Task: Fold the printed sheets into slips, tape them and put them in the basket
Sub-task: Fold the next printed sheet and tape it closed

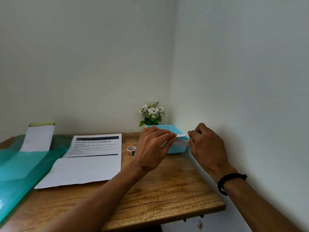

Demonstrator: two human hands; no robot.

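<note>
While the left hand (154, 144) and right hand (206, 143) each pinch one end of a folded slip (181, 135) just above the blue basket (177, 149), one slip appears nearly delivered. At least one printed sheet (93, 158) lies unfolded on the worktop (167, 190); the tape roll (131, 150) stands near the basket. Walls close the far and right sides; open room lies toward the near edge.

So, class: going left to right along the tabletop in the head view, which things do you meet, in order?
Green plastic folder → printed sheet → tape roll → left hand → folded slip, held over the blue basket → right hand.
</note>
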